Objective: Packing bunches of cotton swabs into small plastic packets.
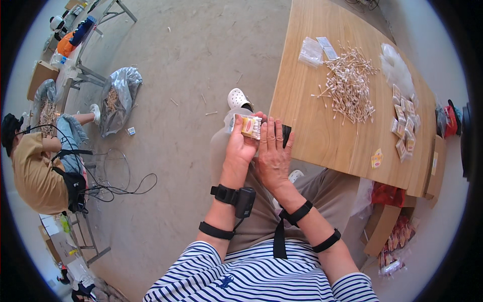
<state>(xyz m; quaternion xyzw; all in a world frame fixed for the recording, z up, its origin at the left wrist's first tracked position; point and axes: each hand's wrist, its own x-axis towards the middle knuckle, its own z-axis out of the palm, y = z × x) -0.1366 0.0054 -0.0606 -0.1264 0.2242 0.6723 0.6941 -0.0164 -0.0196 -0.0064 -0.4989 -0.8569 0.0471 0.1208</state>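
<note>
Over my lap, my left hand (pixel 240 147) is closed round a small clear pack of cotton swabs (pixel 250 127) with a yellow and white label. White swab tips show at the pack's right end. My right hand (pixel 273 158) lies flat against that end, its fingers stretched out and close together. The two hands touch or nearly touch at the thumbs; I cannot tell which. To the right, a big loose heap of cotton swabs (pixel 349 83) covers part of the wooden table (pixel 302 121). Several filled swab packs (pixel 402 123) are piled near its right edge.
Clear plastic sleeves (pixel 311 52), a bundle of clear film (pixel 397 70) and a yellow label card (pixel 376 158) lie on the table. Below it stands an open cardboard box (pixel 381 229). At left, a person (pixel 45 173) sits beside bags of swabs (pixel 118 100); cables (pixel 128 189) trail there.
</note>
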